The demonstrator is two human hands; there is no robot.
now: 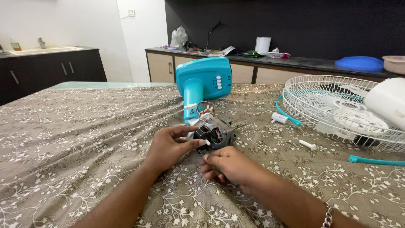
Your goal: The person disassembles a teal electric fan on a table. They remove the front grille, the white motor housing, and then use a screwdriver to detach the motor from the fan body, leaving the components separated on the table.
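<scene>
A dark fan motor [218,131] with copper windings and a thin metal shaft lies on the patterned tablecloth [76,139], still joined by wires to a turquoise fan base and stand [203,80]. My left hand [169,145] pinches a small white part against the motor's near left side. My right hand [228,166] is curled just under the motor, fingertips touching the same spot; whether it grips anything I cannot tell.
A white wire fan grille [333,107] with a white fan housing [388,101] lies at the right. A small white cylinder [279,118], a white peg [307,145] and turquoise plastic strips [373,160] lie nearby. Counters with clutter run along the back wall.
</scene>
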